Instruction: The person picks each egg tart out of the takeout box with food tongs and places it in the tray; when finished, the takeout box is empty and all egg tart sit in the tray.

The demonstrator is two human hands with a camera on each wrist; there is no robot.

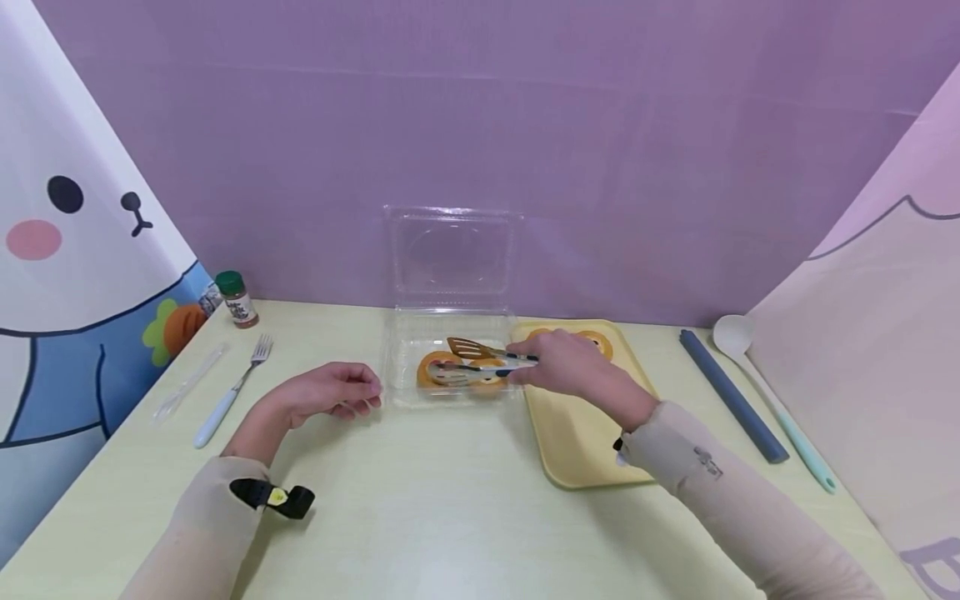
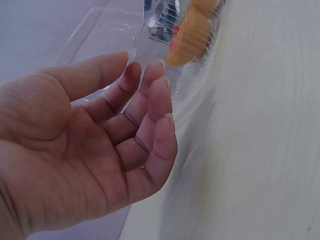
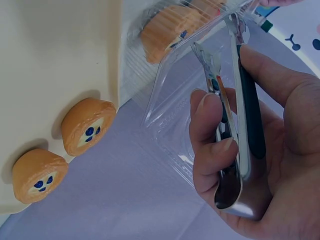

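Note:
My right hand (image 1: 572, 363) grips a pair of metal tongs (image 3: 247, 130) with dark handle grips. The tongs' ends, one a slotted brown-looking blade (image 1: 467, 347), reach over a clear plastic container (image 1: 405, 398) with its lid (image 1: 455, 258) standing up behind. Two round orange-brown tarts (image 1: 433, 368) sit in the container; the tongs overlap them in the head view. In the right wrist view the tongs' ends are apart, with a gap between them. My left hand (image 1: 332, 392) hovers by the container's front left corner, fingers loosely bent around nothing.
A yellow tray (image 1: 585, 442) right of the container bears two tarts (image 3: 89, 126). Farther right lie a dark blue stick (image 1: 733, 396) and a spoon with a mint handle (image 1: 783, 417). On the left are a fork (image 1: 232, 396), a clear wrapped utensil (image 1: 191, 382) and a green-capped jar (image 1: 237, 302).

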